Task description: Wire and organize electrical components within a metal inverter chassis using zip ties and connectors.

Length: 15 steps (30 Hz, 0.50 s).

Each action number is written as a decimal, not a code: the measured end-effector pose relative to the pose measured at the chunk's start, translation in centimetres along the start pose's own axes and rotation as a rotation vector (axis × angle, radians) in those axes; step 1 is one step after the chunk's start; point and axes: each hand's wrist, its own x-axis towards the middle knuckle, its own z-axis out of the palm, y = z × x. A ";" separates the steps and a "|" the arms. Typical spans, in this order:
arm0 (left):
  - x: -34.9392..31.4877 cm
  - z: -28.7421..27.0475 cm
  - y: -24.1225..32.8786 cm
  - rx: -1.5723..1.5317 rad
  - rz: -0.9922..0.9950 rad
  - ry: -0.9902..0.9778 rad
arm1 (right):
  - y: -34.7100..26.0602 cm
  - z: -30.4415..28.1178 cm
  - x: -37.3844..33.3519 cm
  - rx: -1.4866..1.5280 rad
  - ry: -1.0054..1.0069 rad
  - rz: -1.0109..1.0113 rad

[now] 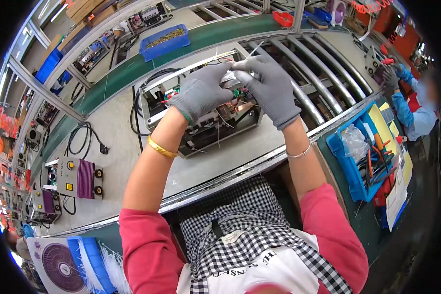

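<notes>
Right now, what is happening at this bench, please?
A person's gloved left hand and right hand meet above an open machine unit on the bench. A thin white strip sticks up by the right hand; exactly what the hands hold is hard to tell. A purple-sided machine stands to the left, and a blue tray of tools is to the right.

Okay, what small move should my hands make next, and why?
Perhaps gently pull the thin white strip with your right hand while your left hand holds steady: both hands meet above the open machine, the strip sticks up from the right hand, and similar strips hang at the machine's near side. I can't tell whether it's looped yet.
</notes>
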 end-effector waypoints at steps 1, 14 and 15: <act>-0.1 -0.1 -0.1 -0.026 -0.001 0.006 | 0.1 0.1 0.1 0.128 -0.024 0.028; 0.9 0.7 -1.2 -0.060 -0.072 0.081 | 4.9 -4.0 5.4 0.574 0.049 0.401; 0.9 0.9 -1.4 -0.035 -0.062 0.115 | 4.6 -3.3 5.5 0.561 0.050 0.369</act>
